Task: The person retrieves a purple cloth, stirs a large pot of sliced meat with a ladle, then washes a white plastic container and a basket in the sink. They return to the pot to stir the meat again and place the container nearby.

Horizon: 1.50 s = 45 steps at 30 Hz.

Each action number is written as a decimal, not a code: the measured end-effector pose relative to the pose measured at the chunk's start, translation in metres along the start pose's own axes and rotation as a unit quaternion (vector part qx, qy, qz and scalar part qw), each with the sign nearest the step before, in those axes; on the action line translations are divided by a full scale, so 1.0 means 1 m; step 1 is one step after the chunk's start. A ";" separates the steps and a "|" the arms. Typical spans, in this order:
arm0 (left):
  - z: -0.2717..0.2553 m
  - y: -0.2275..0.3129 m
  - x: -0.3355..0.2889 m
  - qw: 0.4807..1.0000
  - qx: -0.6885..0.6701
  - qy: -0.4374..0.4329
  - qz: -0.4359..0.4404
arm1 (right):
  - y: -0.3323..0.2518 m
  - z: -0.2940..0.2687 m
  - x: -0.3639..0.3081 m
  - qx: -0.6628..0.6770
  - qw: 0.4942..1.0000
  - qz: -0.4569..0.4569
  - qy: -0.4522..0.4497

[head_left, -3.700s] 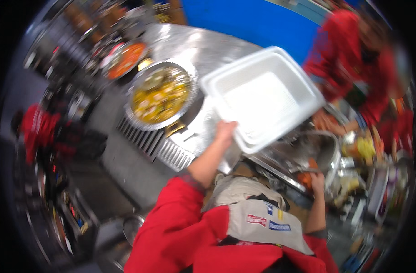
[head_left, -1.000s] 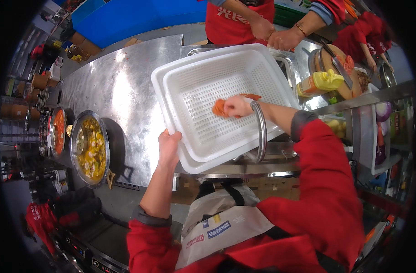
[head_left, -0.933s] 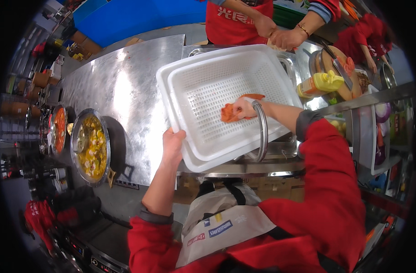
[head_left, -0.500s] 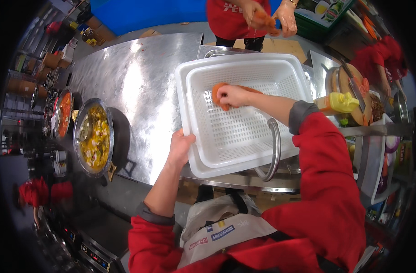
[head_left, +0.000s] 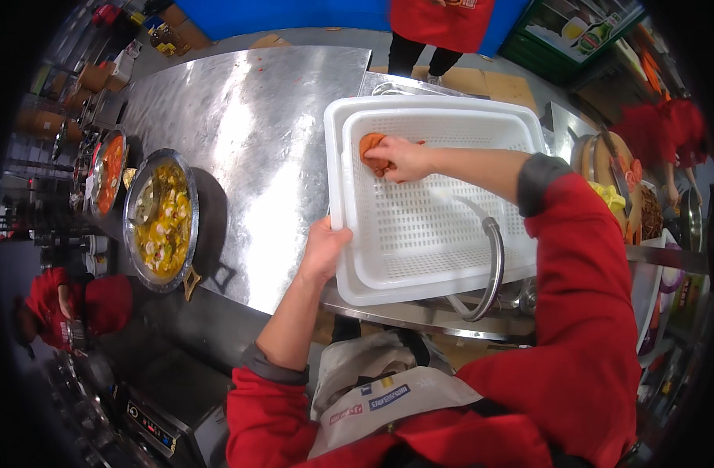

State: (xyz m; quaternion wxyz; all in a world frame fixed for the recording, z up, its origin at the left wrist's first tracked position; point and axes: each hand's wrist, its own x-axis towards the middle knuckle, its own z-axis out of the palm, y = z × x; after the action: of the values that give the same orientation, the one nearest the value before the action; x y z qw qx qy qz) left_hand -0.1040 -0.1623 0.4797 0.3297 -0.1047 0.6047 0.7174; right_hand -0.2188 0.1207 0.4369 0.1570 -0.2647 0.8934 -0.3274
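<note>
A white perforated basket [head_left: 443, 274] sits inside a solid white tub [head_left: 333, 168], both slightly askew over a steel counter and sink. My left hand [head_left: 324, 248] grips the tub's left rim, thumb on top. Inside the basket, at its far left corner, my right hand [head_left: 406, 158] is closed on an orange cloth [head_left: 371, 145] and presses it against the wall; part of the cloth is hidden by my fingers. A curved metal faucet [head_left: 493, 269] arches over the near right side, and a stream of water runs from it into the basket.
Left on the steel counter [head_left: 255, 101] stands a pan of yellow soup [head_left: 163, 222], with a pan of red food [head_left: 107, 175] beyond. A round cutting board [head_left: 607, 156] with a knife lies right, beside a yellow bottle top [head_left: 609, 196]. A co-worker in red [head_left: 443, 27] stands opposite.
The right hand and cloth have moved to the basket's far left corner. Water now shows running from the faucet. The opposite co-worker's hands have left the picture, and the whole view has shifted slightly.
</note>
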 end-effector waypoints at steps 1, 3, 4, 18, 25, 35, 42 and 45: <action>0.000 0.000 -0.001 1.000 0.007 0.006 0.001 | -0.001 0.007 0.006 -0.011 1.000 -0.013 -0.003; 0.001 -0.002 -0.003 1.000 0.001 0.022 0.006 | -0.004 0.020 0.010 -0.043 0.998 -0.005 -0.045; 0.002 -0.003 -0.006 0.999 -0.007 0.031 0.011 | -0.004 0.026 0.008 -0.035 0.994 -0.036 -0.094; 0.010 0.014 -0.012 0.997 -0.017 0.060 0.034 | 0.025 0.009 -0.133 -0.063 0.954 0.228 -0.186; 0.026 0.029 0.010 0.987 0.107 0.078 0.092 | -0.076 0.050 -0.105 0.426 0.867 0.235 -0.109; 0.039 0.025 0.016 0.971 0.161 0.098 0.150 | -0.059 0.039 -0.166 0.164 0.920 0.324 -0.147; 0.043 0.022 0.024 0.974 0.140 0.093 0.151 | -0.116 0.059 -0.122 0.469 0.868 0.165 0.007; 0.042 0.021 0.026 0.969 0.164 0.104 0.151 | -0.146 0.074 -0.104 0.244 0.969 -0.003 -0.029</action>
State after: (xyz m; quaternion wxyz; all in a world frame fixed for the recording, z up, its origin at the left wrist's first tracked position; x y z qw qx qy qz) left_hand -0.1261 -0.1148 0.4930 0.1653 -0.0310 0.7541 0.6348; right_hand -0.0468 0.0490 0.4908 0.2417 -0.2303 0.7810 -0.5278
